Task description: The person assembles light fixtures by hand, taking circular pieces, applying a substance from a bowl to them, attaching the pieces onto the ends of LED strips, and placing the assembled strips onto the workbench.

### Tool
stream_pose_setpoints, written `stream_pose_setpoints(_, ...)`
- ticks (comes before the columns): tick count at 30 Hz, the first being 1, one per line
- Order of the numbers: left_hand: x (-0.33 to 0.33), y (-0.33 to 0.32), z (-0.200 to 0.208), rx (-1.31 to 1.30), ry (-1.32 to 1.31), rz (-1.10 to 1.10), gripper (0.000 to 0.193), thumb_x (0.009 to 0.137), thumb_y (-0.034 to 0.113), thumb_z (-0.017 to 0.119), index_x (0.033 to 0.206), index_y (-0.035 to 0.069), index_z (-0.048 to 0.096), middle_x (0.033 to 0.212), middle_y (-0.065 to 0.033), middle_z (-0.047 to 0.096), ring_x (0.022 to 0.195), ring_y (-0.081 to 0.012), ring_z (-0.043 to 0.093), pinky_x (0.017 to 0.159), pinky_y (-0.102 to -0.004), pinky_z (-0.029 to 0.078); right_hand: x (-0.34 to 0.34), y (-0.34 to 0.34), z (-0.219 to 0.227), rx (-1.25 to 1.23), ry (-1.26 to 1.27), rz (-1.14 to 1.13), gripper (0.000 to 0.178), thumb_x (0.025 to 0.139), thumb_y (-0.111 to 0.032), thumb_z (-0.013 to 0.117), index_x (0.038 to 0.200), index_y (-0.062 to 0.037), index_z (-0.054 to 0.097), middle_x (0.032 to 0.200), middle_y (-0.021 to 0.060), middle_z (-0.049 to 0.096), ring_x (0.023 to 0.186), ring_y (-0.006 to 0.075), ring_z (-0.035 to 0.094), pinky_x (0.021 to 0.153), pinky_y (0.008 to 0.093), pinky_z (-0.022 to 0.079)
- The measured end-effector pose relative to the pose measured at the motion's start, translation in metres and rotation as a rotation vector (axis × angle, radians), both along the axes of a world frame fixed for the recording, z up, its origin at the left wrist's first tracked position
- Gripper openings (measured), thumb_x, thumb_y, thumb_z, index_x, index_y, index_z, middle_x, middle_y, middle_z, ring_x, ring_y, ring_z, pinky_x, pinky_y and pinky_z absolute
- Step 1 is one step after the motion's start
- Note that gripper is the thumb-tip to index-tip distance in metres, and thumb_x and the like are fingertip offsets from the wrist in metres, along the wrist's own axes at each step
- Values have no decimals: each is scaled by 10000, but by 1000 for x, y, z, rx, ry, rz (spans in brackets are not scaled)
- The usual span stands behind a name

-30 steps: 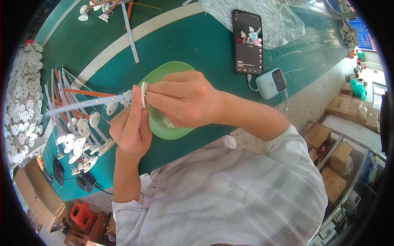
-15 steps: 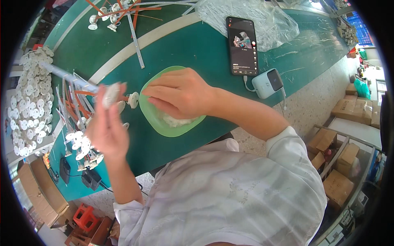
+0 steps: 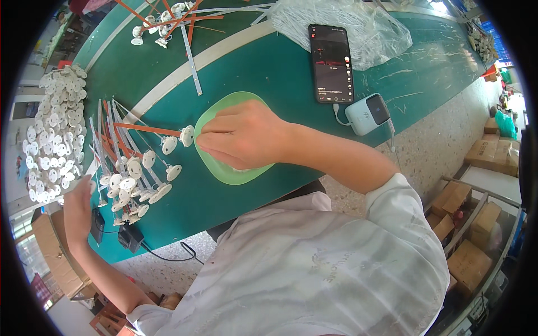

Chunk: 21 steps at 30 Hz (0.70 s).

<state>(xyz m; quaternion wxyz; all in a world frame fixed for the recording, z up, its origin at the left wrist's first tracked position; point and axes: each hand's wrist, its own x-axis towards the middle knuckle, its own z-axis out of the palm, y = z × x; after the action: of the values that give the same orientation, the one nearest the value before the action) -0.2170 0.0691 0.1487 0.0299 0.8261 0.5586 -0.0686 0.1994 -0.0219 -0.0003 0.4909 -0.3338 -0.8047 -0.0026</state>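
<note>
My right hand [image 3: 244,134] is down in a green bowl [image 3: 210,161], its fingers bunched together and hiding their tips. A little white content shows under the palm. At the left table edge, my left hand [image 3: 78,210] is beside the heap of round white discs [image 3: 56,134]. Its fingers overlap the heap's lower end, with a whitish piece at the fingertips; whether it is gripped cannot be made out. Between my hands lies a bundle of grey and orange strips [image 3: 148,129] with round white lamp-holder-like ends [image 3: 134,168].
More such strips [image 3: 190,56] lie at the far left. A clear plastic bag [image 3: 347,33] lies at the back, near a phone [image 3: 330,64] cabled to a pale blue power bank [image 3: 367,115]. Black adapters [image 3: 130,238] sit at the front left edge. Cardboard boxes [image 3: 473,266] stand right.
My left hand has moved left and down, away from the bowl to the disc heap. The strip with a white end that it held is no longer in it. My right hand stays in the bowl.
</note>
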Motion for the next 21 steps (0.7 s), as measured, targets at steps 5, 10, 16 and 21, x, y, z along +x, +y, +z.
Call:
stream_pose_setpoints(5, 31, -24, 11, -2, 268, 46, 447, 959, 121, 617, 1405, 104, 582, 1087, -237, 687, 1025, -403, 629, 871, -495, 481, -2, 2, 2, 1, -20, 3, 108, 781, -101, 756, 844, -97, 668, 799, 6, 658, 643, 171, 627, 499, 315, 494)
stream_pose_setpoints(10, 172, -16, -16, 168, 22, -364, 363, 926, 92, 613, 1286, 127, 642, 1010, -158, 699, 918, -378, 666, 769, -465, 537, 2, 1, -3, 5, 2, -5, 109, 774, -97, 752, 840, -96, 665, 794, 7, 654, 649, 182, 634, 516, 321, 505)
stream_pose_setpoints(16, 236, 63, -101, 171, -145, -513, 305, 961, 108, 567, 1257, 115, 641, 901, -172, 650, 905, -399, 641, 760, -486, 514, -1, 3, -3, 22, -39, 34, 112, 764, -88, 746, 837, -92, 661, 788, 11, 652, 665, 200, 646, 539, 330, 520)
stream_pose_setpoints(21, 263, 80, -129, 35, -212, -519, 202, 954, 243, 621, 1070, 78, 624, 905, -192, 654, 887, -421, 656, 750, -512, 527, 6, 8, -9, 0, -58, -6, 102, 765, -86, 736, 832, -99, 660, 789, 12, 658, 658, 206, 641, 531, 322, 516)
